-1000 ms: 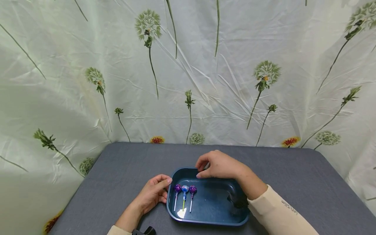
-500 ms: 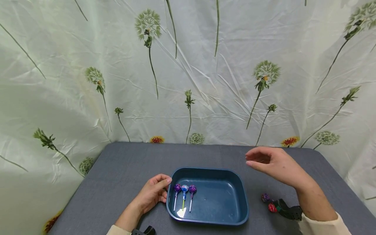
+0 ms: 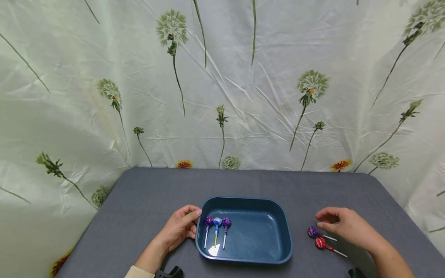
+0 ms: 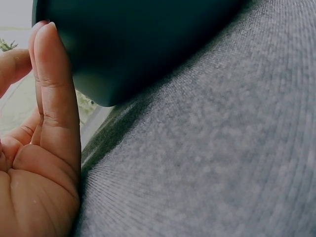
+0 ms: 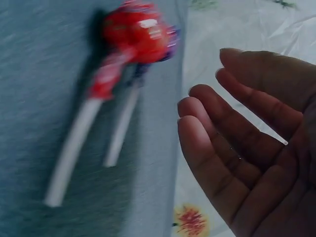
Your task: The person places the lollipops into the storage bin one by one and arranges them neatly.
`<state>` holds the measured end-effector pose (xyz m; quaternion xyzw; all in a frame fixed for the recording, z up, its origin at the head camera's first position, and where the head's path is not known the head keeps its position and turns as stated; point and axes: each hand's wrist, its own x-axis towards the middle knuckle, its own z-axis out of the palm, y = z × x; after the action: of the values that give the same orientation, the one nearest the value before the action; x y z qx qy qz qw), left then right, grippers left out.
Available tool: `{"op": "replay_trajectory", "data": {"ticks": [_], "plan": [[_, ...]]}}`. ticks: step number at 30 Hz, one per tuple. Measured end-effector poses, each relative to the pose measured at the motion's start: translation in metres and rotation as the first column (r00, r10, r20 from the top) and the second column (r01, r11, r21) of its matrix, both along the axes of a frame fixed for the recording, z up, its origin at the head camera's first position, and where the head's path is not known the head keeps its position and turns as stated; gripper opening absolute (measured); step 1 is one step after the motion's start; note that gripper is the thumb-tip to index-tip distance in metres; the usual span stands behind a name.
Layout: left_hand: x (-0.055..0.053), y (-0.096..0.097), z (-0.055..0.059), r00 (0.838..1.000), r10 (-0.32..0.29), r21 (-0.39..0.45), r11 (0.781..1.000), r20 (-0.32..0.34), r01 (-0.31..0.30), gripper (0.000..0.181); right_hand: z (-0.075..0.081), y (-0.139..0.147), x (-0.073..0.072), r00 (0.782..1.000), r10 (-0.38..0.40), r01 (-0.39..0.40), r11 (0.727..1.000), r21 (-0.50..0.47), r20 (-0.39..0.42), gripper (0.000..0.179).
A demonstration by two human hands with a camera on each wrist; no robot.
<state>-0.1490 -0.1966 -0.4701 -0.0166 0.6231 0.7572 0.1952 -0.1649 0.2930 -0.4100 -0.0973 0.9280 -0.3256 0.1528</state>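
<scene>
My left hand (image 3: 179, 227) holds the left side of a dark blue tray (image 3: 259, 241), its thumb at the rim and its fingers along the outer wall (image 4: 113, 54). Inside, at the left end, three lollipops lie in a row: a purple one (image 3: 208, 221), a blue one (image 3: 217, 221) and another purple one (image 3: 226, 222). Right of the tray, a purple-wrapped lollipop (image 3: 313, 232) and a red one (image 3: 320, 243) lie side by side on the table. My right hand (image 3: 351, 227) hovers beside them, fingers loosely bent with nothing between them. The right wrist view has the red lollipop (image 5: 136, 32) overlapping the purple one.
A grey cloth-covered table (image 3: 167, 185) runs back to a pale curtain (image 3: 243, 96) printed with dandelions. Black wrist straps (image 3: 170, 272) show at the bottom edge in the head view.
My right hand has left the tray's back rim, swung right and come down by the two lollipops on the table. My left hand and the tray stay in place.
</scene>
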Motion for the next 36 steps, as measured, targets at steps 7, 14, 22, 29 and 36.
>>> {"op": "replay_trajectory", "data": {"ticks": [7, 14, 22, 29, 36], "plan": [[0.000, 0.000, -0.001, 1.000, -0.007, 0.007, 1.000, -0.002, 0.007, 0.013, -0.018, 0.003, 0.003, 0.994, 0.063, -0.057, 0.995, -0.080, 0.085, 0.033], [0.000, 0.000, -0.001, 1.000, -0.008, 0.010, 1.000, 0.000, 0.008, 0.013, -0.025, -0.003, 0.005, 0.991, 0.123, -0.113, 0.984, -0.137, 0.061, 0.032], [-0.001, -0.001, 0.001, 1.000, -0.007, 0.009, 1.000, -0.007, 0.008, 0.014, -0.024, -0.008, 0.001, 0.999, 0.025, -0.025, 1.000, 0.006, 0.020, 0.027], [0.000, 0.000, 0.001, 1.000, -0.004, -0.004, 1.000, 0.001, 0.005, 0.015, -0.026, -0.009, -0.001, 1.000, -0.015, 0.015, 1.000, 0.027, 0.027, 0.026], [0.000, 0.000, -0.001, 1.000, 0.001, -0.010, 1.000, 0.004, -0.001, 0.016, -0.025, -0.003, 0.002, 0.999, 0.022, -0.020, 0.999, 0.036, -0.044, 0.027]]}}
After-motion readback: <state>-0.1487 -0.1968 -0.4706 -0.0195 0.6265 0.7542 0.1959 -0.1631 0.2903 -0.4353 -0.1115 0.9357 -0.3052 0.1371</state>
